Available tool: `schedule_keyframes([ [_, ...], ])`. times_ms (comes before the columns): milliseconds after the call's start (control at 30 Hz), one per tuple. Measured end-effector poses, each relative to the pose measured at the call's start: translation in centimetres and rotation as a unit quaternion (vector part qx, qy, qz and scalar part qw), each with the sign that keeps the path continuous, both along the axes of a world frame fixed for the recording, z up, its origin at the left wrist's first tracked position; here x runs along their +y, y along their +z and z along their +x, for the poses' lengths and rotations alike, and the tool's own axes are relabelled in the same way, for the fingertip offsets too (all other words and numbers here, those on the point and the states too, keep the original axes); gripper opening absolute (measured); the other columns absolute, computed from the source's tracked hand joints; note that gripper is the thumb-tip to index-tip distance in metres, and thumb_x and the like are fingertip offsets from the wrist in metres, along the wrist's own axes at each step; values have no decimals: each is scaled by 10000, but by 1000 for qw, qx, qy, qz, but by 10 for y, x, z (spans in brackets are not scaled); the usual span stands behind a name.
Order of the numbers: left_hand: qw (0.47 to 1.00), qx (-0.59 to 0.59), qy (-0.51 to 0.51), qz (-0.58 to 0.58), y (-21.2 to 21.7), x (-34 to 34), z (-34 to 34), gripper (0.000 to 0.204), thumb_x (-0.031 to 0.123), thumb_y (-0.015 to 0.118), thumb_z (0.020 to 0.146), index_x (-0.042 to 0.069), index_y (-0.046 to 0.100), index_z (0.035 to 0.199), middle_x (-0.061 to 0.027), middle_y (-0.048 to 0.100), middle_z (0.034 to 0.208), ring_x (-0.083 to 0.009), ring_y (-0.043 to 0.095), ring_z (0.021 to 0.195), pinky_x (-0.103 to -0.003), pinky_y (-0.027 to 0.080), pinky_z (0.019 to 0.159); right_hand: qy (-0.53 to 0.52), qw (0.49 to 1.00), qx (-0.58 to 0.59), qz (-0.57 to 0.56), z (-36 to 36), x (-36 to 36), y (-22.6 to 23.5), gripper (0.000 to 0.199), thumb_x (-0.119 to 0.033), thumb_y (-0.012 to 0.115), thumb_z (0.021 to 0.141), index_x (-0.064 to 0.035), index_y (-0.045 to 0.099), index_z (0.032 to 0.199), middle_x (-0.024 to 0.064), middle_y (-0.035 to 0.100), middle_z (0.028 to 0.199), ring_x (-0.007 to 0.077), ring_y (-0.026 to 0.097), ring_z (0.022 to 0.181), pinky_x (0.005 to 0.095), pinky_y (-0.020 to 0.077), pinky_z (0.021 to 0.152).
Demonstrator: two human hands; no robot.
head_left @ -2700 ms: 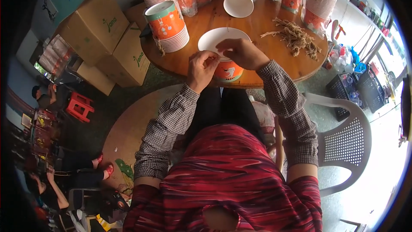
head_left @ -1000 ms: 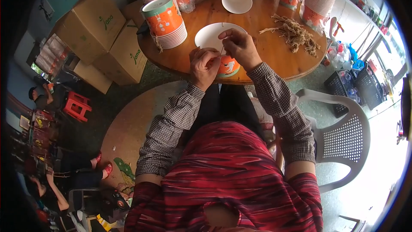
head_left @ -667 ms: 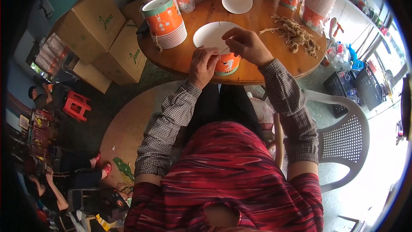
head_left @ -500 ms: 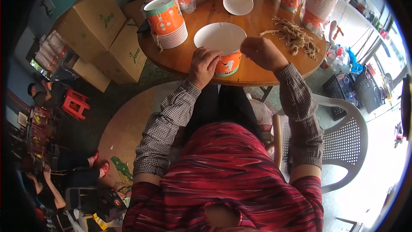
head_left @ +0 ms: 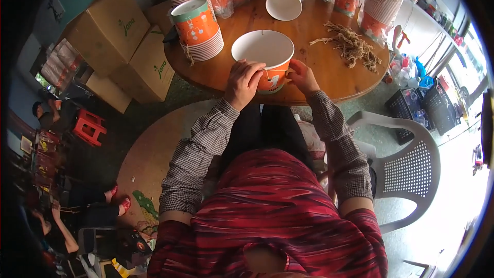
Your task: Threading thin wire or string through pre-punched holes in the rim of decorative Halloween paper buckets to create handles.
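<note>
An orange printed paper bucket with a white inside stands upright at the table's near edge. My left hand is closed on its near left rim, thumb and fingers pinching there. A thin string shows at the rim by these fingertips and seems to run across the front toward my right hand. That hand is closed in a pinch against the bucket's right side, apparently on the string; the fingertips partly hide it. A bit of string also shows on the far rim.
On the round wooden table, a pile of twine lies right and a white bucket on its side at the back. Stacked orange buckets stand left, wrapped stacks behind. A plastic chair is at right, cardboard boxes left.
My right hand has come down and left, from raised beside the rim to the bucket's right side. My left hand stays at the rim.
</note>
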State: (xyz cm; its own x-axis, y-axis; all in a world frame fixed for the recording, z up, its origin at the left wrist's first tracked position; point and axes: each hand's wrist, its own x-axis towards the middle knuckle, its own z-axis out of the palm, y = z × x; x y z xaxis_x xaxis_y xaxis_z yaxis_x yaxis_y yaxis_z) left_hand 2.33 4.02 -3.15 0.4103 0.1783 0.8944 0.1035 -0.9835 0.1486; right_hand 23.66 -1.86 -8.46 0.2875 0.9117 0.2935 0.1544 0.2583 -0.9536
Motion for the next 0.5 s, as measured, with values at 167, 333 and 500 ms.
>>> schedule_keyframes([
  [167, 1000, 13, 10, 1, 3, 0, -6, 159, 55, 641, 798, 72, 614, 953, -67, 640, 914, -258, 597, 879, -374, 441, 831, 22, 988, 152, 8, -5, -16, 4, 356, -11, 528, 852, 33, 503, 1204, 118, 601, 1119, 173, 607, 937, 268, 517, 768],
  [333, 998, -34, 4, -44, 7, -7, -5, 139, 31, 635, 785, 69, 603, 915, -70, 629, 881, -264, 587, 863, -359, 448, 808, 47, 969, 240, -27, 10, -17, -17, 272, -127, 546, 906, -17, 542, 1154, 58, 608, 1070, 176, 600, 949, 277, 522, 680],
  [500, 978, -127, 7, -167, 11, 3, -17, 147, 23, 641, 786, 41, 603, 927, -89, 625, 868, -274, 598, 816, -348, 487, 721, 44, 973, 208, -86, -37, -18, -1, 290, -213, 569, 910, 1, 564, 1106, 79, 626, 982, 161, 625, 842, 281, 526, 669],
])
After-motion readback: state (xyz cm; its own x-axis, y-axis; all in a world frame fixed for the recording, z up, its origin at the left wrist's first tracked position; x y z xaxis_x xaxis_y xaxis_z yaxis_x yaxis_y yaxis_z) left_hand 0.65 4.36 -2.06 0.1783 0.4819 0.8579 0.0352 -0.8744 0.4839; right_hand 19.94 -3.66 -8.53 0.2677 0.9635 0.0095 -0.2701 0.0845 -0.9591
